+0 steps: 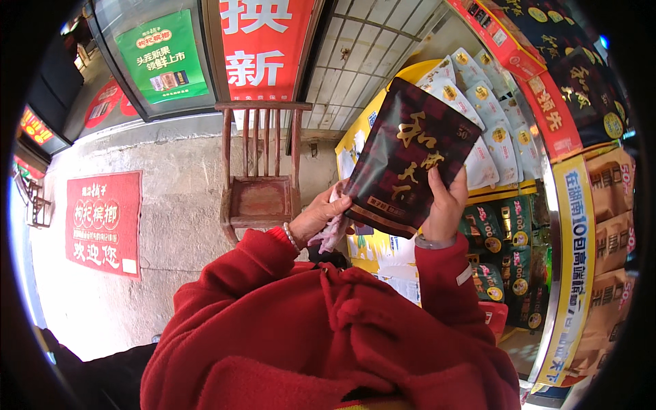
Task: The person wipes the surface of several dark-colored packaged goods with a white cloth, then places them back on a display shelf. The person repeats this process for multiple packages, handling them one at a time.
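Observation:
Both hands hold a dark plaid foil pouch (405, 138) with gold lettering, tilted before my chest. My left hand (325, 210) grips its lower left corner and also has a pinkish cloth (332, 233) bunched in it, which hangs below the fingers. My right hand (445, 207) grips the pouch's right edge, with the thumb lying on the printed front. Behind the pouch, white packets (497, 138) with gold seals stand in rows. Dark green packets (512, 241) lie lower in the display.
A wooden chair (260, 197) stands ahead, left of the hands, near a tiled wall. On the concrete floor lies a red printed mat (104, 225). At right, brown packets (607, 246) stand beyond a yellow-edged display strip (569, 277). A glass door bears a green poster (163, 56).

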### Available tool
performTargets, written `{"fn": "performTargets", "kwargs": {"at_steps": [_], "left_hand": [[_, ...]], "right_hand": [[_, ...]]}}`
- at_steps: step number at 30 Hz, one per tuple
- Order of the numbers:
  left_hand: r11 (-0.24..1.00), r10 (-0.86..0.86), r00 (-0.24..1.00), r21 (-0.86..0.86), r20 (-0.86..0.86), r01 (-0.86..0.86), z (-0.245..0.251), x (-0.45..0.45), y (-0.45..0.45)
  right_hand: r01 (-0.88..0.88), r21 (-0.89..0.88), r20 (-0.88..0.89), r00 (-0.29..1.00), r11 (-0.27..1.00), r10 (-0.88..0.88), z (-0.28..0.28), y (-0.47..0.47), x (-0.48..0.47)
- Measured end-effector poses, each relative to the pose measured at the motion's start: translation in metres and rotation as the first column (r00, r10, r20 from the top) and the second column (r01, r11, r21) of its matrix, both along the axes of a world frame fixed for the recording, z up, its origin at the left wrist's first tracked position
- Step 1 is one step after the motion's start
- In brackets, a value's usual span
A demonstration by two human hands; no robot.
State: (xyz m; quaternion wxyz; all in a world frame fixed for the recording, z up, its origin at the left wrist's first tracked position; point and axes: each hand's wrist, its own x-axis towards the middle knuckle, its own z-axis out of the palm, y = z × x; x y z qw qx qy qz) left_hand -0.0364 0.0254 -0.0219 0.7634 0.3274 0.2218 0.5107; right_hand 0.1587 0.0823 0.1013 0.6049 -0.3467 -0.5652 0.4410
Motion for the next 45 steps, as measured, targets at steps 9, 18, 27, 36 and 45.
{"fn": "performTargets", "kwargs": {"at_steps": [9, 18, 27, 36, 45], "left_hand": [[0.975, 0.165, 0.980, -0.166, 0.110, -0.146, 0.026, -0.030, 0.021], [0.858, 0.486, 0.873, -0.205, 0.029, -0.471, 0.045, -0.032, 0.059], [0.816, 0.569, 0.818, -0.060, -0.086, -0.574, 0.090, -0.006, 0.131], [0.726, 0.685, 0.728, 0.060, 0.022, -0.685, 0.135, -0.025, 0.147], [0.847, 0.519, 0.854, 0.104, 0.044, -0.521, 0.123, -0.055, 0.142]], "right_hand": [[-0.082, 0.109, 0.128, 0.990, 0.991, 0.068, 0.017, 0.060, -0.040], [-0.498, 0.012, 0.288, 0.832, 0.867, 0.474, 0.042, 0.112, -0.047], [-0.351, 0.160, 0.248, 0.919, 0.923, 0.307, 0.052, 0.176, -0.038], [-0.564, 0.103, 0.019, 0.825, 0.820, 0.565, 0.037, 0.223, -0.063], [-0.661, -0.031, -0.138, 0.745, 0.749, 0.652, 0.054, 0.204, -0.058]]}}
